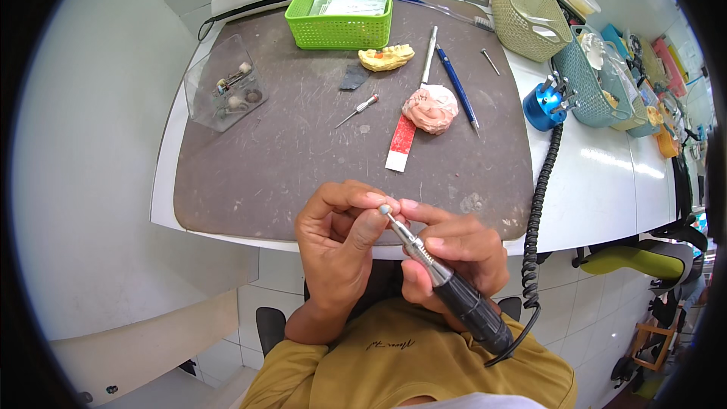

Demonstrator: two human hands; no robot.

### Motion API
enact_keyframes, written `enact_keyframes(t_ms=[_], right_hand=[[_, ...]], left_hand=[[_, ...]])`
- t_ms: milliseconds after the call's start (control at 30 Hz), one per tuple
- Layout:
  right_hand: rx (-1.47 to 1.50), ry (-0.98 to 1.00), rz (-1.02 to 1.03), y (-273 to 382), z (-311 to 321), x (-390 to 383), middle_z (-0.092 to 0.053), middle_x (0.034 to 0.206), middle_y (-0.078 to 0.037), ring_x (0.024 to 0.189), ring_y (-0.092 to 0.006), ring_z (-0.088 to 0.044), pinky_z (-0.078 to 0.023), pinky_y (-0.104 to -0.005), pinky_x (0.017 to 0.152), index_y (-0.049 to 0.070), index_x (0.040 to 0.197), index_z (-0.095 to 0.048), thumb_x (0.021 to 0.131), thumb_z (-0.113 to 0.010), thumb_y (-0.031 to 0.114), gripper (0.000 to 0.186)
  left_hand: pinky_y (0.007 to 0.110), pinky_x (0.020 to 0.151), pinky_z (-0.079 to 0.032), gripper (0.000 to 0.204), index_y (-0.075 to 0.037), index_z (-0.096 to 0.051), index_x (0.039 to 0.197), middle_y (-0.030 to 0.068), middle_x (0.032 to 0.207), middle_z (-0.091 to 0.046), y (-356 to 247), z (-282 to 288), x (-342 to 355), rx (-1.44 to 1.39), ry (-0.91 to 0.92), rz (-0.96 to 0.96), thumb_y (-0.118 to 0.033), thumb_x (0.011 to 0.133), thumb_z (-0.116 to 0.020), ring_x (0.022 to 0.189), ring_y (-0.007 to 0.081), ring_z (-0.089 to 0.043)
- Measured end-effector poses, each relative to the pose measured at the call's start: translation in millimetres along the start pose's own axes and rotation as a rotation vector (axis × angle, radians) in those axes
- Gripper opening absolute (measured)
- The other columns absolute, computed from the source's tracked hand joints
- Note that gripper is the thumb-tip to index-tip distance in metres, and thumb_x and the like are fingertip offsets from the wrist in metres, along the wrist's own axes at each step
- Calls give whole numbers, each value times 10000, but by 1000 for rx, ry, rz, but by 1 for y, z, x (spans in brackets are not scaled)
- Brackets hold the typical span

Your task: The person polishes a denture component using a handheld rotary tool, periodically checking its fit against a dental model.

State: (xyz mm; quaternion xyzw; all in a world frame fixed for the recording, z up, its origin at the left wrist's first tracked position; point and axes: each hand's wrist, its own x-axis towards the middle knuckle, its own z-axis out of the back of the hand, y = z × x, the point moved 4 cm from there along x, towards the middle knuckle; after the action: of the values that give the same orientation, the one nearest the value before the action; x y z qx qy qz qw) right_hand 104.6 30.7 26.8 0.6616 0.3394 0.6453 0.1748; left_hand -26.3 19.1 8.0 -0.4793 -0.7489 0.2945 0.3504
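In my right hand (468,254) is a rotary dental handpiece (471,309), black at the back with a silver nose, slanting up to the left. Its tip meets the fingertips of my left hand (337,227), which pinch a small pale tooth-like piece (385,210). The fingers hide most of that piece. Both hands are over the near edge of the table mat. Beyond them lie a pink putty lump (430,109), a red and white strip (401,144), a small screwdriver (357,110) and a yellow dental model (386,57).
A green basket (339,33) stands at the back of the brown mat (303,151). A clear box (227,85) with small tools is at left. A blue pen-like tool (457,87) lies at right, near a blue bur holder (547,106). The coiled cord (539,204) hangs over the right edge.
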Motion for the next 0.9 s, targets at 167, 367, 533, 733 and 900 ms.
enact_keyframes(t_ms=[167,367,533,733,900], right_hand=[[-24,-52,-12,-2,-1,-5,-678,880,-188,967,-371,-692,-615,-365,752,-19,993,-552,748,-812,23,360],[-15,-41,-1,-2,-1,-3,-677,895,-196,972,-366,-692,-612,-348,747,-22,1011,-548,746,-801,-5,366],[36,-52,-21,-4,1,-5,-676,908,-198,982,-358,-691,-605,-345,768,-20,1032,-545,736,-796,-35,388],[-29,-28,6,-2,1,-3,-679,892,-196,971,-358,-695,-613,-335,720,-16,1018,-547,748,-801,4,371],[-46,-40,-2,-1,-1,-4,-681,885,-194,967,-364,-695,-615,-340,715,-13,1005,-548,752,-805,24,363]], left_hand=[[284,720,-545,124,-17,-561,1008,118,921,-608,-1,-2,0,-31,-10,13,-64,925,-640,800,149,-626],[304,765,-566,103,4,-576,1003,136,945,-632,1,0,1,-87,15,1,-9,916,-629,839,163,-650],[316,785,-579,104,20,-583,1002,145,947,-642,-1,-1,1,-113,18,0,13,910,-629,847,172,-666],[284,718,-538,104,-24,-559,1013,118,926,-615,-1,-2,0,-26,11,12,-49,933,-621,801,151,-621],[289,715,-545,105,-21,-560,1011,120,922,-615,0,-2,0,-36,-10,13,-60,935,-621,791,153,-623]])
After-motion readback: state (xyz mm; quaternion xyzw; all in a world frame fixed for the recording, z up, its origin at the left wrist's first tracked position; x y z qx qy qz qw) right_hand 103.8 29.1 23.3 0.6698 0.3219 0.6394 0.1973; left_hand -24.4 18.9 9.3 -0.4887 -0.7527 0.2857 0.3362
